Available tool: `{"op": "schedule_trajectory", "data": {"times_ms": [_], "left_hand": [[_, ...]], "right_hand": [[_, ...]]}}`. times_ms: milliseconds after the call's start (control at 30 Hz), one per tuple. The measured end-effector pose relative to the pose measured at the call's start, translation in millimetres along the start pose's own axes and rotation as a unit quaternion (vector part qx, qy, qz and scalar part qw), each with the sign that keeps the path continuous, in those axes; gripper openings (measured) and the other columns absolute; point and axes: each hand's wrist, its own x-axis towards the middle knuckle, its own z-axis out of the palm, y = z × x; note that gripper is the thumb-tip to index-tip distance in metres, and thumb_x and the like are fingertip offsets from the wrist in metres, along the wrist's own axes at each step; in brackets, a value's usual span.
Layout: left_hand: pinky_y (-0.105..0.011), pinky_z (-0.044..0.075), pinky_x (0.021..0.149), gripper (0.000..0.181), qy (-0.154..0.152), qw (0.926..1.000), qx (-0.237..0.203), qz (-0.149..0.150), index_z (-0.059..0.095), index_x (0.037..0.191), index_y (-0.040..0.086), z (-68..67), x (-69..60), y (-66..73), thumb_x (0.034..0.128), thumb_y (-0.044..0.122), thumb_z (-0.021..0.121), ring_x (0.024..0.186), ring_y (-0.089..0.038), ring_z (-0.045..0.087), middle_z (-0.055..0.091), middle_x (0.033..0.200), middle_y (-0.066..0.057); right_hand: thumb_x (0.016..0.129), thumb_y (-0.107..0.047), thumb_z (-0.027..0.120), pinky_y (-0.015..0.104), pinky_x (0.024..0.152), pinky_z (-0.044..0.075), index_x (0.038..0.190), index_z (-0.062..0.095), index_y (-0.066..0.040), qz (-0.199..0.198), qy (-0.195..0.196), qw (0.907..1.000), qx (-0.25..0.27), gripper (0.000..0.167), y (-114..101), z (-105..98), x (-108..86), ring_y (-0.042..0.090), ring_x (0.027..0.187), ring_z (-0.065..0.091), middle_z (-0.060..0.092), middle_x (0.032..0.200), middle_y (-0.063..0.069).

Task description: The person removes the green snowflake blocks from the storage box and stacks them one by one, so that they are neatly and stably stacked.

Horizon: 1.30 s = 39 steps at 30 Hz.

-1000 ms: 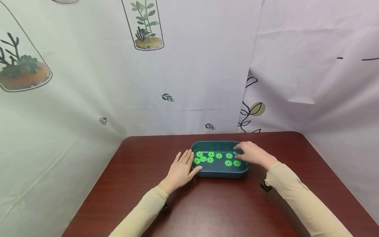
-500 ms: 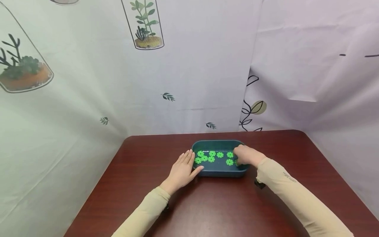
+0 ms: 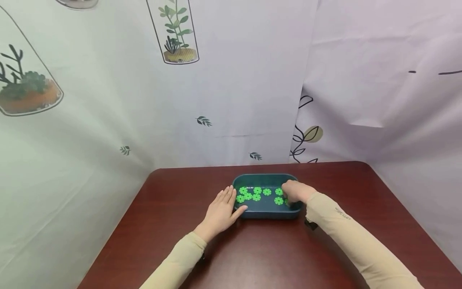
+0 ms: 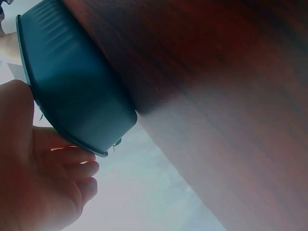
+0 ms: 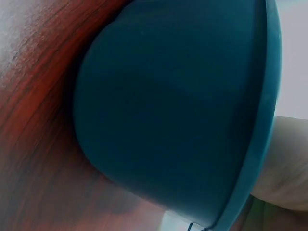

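A dark teal rectangular tray (image 3: 268,215) holds several bright green flower-shaped pieces (image 3: 266,192), spread flat over its floor. My left hand (image 3: 218,212) rests against the tray's left end, its fingers straight and its thumb over the near corner. In the left wrist view, that hand (image 4: 43,168) touches the rim from outside. My right hand (image 3: 297,192) reaches down over the right end of the tray, fingers bent toward a green piece (image 3: 287,202) that is partly covered. Its fingertips are hidden, so a hold on that piece cannot be seen. The tray wall (image 5: 173,106) fills the right wrist view.
The tray stands on a dark red-brown wooden table (image 3: 260,253), toward its far side. Behind and at both sides hangs a pale cloth (image 3: 245,92) printed with plants and leaves.
My right hand has moved left and down into the tray, its fingers now over the piece at the right end. The left hand stays at the left rim. The head view shifts slightly.
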Motion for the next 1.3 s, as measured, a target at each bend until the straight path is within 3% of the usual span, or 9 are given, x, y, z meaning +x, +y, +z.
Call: {"op": "schedule_trajectory", "data": {"times_ms": [133,233,300,367,467,733,967,1300], "left_hand": [[-0.043,0.026,0.119,0.081,0.009,0.9999,0.003,-0.010,0.042,0.150,-0.005,-2.3,-5.4,-4.4,0.1018,0.060,0.044,0.147,-0.031,0.034,0.038,0.157,-0.020],[-0.043,0.026,0.119,0.081,0.012,0.9998,0.001,-0.015,0.043,0.149,-0.005,-4.0,-7.4,-6.3,0.1015,0.060,0.046,0.147,-0.031,0.034,0.039,0.156,-0.020],[-0.044,0.026,0.119,0.081,0.009,0.9999,-0.002,-0.012,0.043,0.149,-0.005,-4.1,-7.2,-6.4,0.1017,0.060,0.045,0.147,-0.031,0.034,0.038,0.157,-0.021],[-0.044,0.026,0.119,0.082,0.008,0.9999,-0.005,-0.008,0.042,0.150,-0.006,-3.9,-5.5,-5.8,0.1020,0.061,0.043,0.147,-0.032,0.033,0.037,0.157,-0.021],[-0.044,0.026,0.119,0.082,0.012,0.9999,-0.003,-0.003,0.041,0.150,-0.006,-3.7,-1.6,-4.7,0.1024,0.061,0.042,0.147,-0.032,0.033,0.037,0.157,-0.021],[-0.043,0.026,0.119,0.081,0.013,0.9999,-0.003,-0.004,0.042,0.150,-0.006,-0.6,0.9,-3.4,0.1022,0.060,0.043,0.147,-0.031,0.034,0.038,0.157,-0.021],[-0.043,0.026,0.119,0.081,0.010,0.9999,-0.004,0.002,0.042,0.149,-0.006,3.2,-1.1,-1.2,0.1022,0.060,0.043,0.147,-0.032,0.034,0.038,0.157,-0.021],[-0.043,0.026,0.119,0.081,0.005,1.0000,0.000,0.001,0.042,0.149,-0.006,2.4,1.2,-0.8,0.1020,0.060,0.043,0.147,-0.031,0.034,0.038,0.156,-0.021]], "right_hand": [[0.079,-0.004,0.085,0.029,0.052,0.028,0.056,0.051,-0.014,-0.021,0.000,0.9993,0.030,0.042,-6,1,4.0,0.012,0.054,0.020,0.021,0.057,-0.006],[0.080,-0.004,0.084,0.027,0.054,0.036,0.067,0.061,-0.012,-0.036,0.009,0.9981,0.049,0.028,-9,1,4.4,0.009,0.056,0.032,0.038,0.061,-0.009],[0.082,-0.004,0.082,0.028,0.059,0.045,0.080,0.069,-0.010,-0.040,0.015,0.9972,0.061,0.015,-7,0,3.7,0.010,0.063,0.044,0.053,0.072,-0.006],[0.083,-0.002,0.080,0.032,0.066,0.051,0.092,0.071,-0.008,-0.046,0.028,0.9962,0.069,0.014,-3,-2,2.0,0.013,0.073,0.055,0.064,0.085,-0.001],[0.084,0.001,0.076,0.035,0.071,0.054,0.096,0.073,-0.005,-0.048,0.052,0.9934,0.091,0.014,3,-5,0.4,0.016,0.078,0.059,0.068,0.090,0.002],[0.092,-0.002,0.069,0.033,0.070,0.054,0.101,0.076,-0.004,-0.056,0.093,0.9835,0.145,0.012,9,-11,-2.1,0.014,0.075,0.060,0.071,0.091,0.002],[0.093,-0.007,0.071,0.035,0.071,0.056,0.102,0.076,-0.006,-0.033,0.175,0.9601,0.216,0.010,15,-14,-9.0,0.015,0.080,0.066,0.074,0.095,0.004],[0.099,-0.020,0.067,0.043,0.079,0.058,0.116,0.073,-0.005,0.029,0.266,0.9183,0.292,0.023,40,-26,-29.4,0.032,0.092,0.071,0.072,0.110,0.015]]}}
